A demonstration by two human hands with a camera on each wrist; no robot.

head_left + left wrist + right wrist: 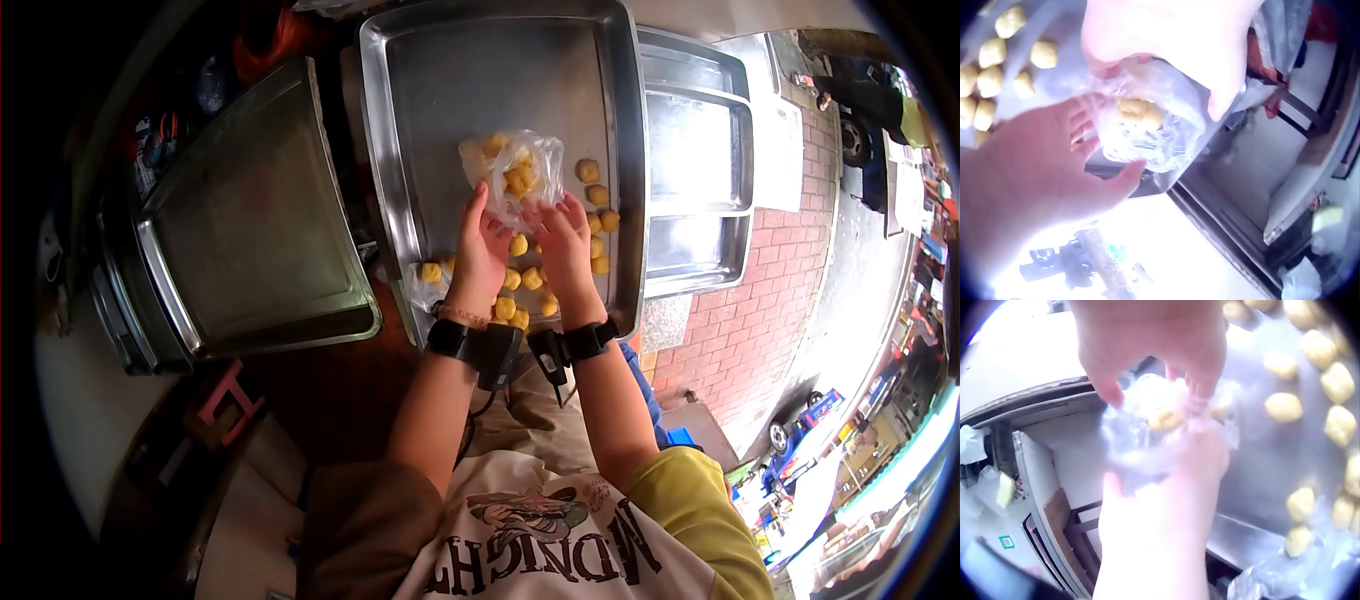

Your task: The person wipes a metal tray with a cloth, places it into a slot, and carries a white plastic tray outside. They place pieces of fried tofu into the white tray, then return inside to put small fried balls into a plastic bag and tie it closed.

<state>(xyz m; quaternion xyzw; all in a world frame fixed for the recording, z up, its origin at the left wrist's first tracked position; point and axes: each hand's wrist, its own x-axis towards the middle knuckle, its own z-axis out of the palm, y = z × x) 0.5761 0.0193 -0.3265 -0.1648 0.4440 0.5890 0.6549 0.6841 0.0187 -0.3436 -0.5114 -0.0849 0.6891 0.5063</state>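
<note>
A clear plastic bag [540,160] with yellow pieces [520,180] inside is held between both hands above a metal tray [480,70]. My left hand [483,250] has its fingers curled round the bag's near left side, with the thumb along its edge. My right hand [565,240] grips the near right side with bent fingers. In the left wrist view, the bag [1179,112] lies between the left hand [1166,31] above and the right hand [1041,162]. The right wrist view shows the bag [1129,437] blurred, under the right hand [1154,337].
More yellow pieces [588,171] lie on the tray's near and right parts. Another plastic bag [425,290] is at its near left corner. Empty metal trays [250,210] stand to the left, and more trays [695,150] to the right, beside a brick pavement [740,300].
</note>
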